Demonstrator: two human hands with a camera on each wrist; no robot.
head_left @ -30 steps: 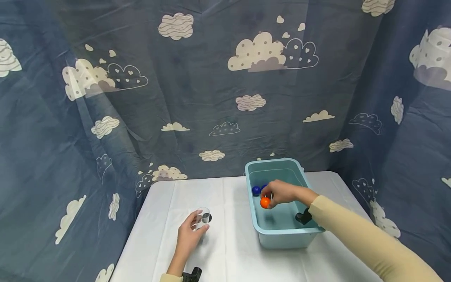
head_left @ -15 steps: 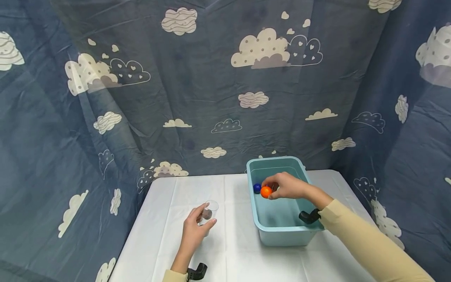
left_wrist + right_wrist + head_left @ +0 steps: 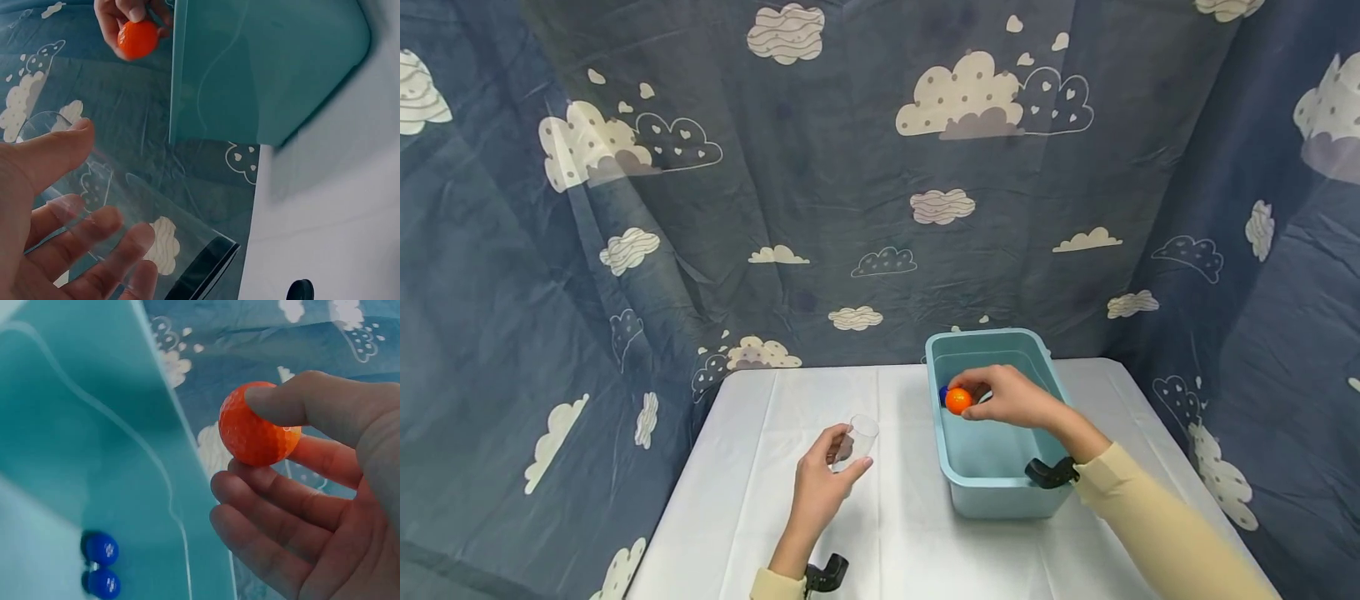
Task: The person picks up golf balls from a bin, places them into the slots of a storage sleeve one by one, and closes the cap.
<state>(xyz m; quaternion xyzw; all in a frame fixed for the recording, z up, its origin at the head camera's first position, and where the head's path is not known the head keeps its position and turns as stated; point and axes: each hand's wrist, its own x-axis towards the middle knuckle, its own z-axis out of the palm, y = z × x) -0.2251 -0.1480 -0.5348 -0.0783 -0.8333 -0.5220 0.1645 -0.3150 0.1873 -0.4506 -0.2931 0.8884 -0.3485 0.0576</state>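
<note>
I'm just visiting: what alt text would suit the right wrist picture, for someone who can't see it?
A right hand pinches an orange golf ball. At lower left, two blue balls lie side by side in a teal bin; behind the hand is blue cloth printed with pale clouds.

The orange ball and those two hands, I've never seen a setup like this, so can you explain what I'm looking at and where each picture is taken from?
There's no machine here, just a person's bare hands. The wide view comes from a camera on the head, looking forward and down; each close-up comes from a camera on one wrist.

On the white-covered table stands a teal bin. The right wrist view shows two blue balls in it. The right hand pinches an orange ball, and the left hand holds a clear cup.
</note>
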